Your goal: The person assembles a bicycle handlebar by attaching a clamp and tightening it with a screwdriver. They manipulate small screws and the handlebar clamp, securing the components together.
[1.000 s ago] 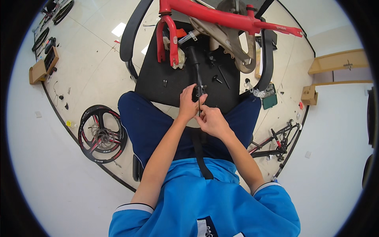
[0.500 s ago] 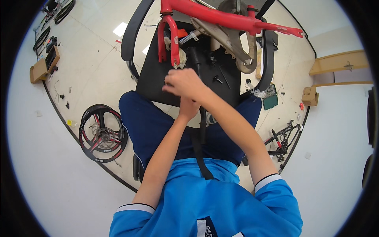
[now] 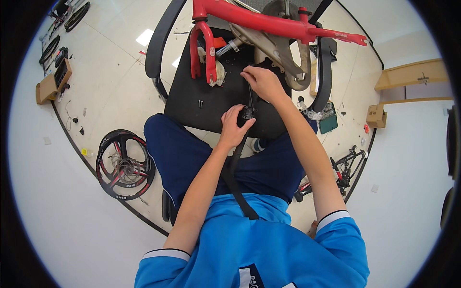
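At frame centre, a black chair seat (image 3: 211, 103) is seen, with a red bicycle frame (image 3: 269, 21) lying across its top. Right hand (image 3: 261, 82) is extended forward, fingers pinched on a thin black cable (image 3: 250, 93). Left hand (image 3: 235, 126), wrist bent, is closed around a small black component (image 3: 248, 113) below it.

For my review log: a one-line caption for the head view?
Left hand grips a black part; right hand pinches its cable below the red bicycle frame.
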A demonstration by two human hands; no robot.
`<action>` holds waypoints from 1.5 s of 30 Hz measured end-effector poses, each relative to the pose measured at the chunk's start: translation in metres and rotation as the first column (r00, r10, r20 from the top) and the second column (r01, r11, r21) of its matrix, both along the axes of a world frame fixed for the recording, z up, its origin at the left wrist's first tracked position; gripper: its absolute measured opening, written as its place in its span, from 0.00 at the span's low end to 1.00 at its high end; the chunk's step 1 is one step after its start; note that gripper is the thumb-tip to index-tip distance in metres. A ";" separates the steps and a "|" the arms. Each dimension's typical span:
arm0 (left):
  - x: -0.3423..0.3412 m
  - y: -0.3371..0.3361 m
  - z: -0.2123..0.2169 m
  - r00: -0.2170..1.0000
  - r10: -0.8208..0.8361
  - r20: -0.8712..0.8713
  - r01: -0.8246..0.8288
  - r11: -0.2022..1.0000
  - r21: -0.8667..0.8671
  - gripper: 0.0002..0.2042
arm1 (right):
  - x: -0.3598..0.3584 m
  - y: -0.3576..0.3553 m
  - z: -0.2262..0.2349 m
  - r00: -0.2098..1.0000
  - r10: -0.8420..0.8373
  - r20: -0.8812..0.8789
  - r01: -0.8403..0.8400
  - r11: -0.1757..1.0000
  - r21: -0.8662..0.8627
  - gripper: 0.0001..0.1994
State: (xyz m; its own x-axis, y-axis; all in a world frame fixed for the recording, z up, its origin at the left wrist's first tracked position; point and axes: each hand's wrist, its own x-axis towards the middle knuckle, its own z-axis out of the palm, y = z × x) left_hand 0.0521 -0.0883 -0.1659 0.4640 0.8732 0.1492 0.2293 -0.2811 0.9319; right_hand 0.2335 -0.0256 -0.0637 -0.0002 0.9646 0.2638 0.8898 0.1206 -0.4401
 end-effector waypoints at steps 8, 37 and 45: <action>-0.009 0.002 0.008 0.993 0.053 0.102 -0.051 0.999 -0.018 0.26 | 0.016 -0.011 0.029 0.851 0.320 0.417 -0.295 0.947 -0.125 0.38; -0.007 -0.021 0.026 0.974 0.193 -0.117 -0.226 0.811 -0.539 0.27 | -0.028 -0.148 0.001 0.949 0.298 0.106 -0.279 0.946 -0.165 0.08; -0.021 -0.031 0.022 0.969 0.105 -0.226 -0.111 0.994 -0.014 0.07 | -0.051 -0.086 0.026 0.650 0.653 0.388 -0.624 0.750 -0.219 0.09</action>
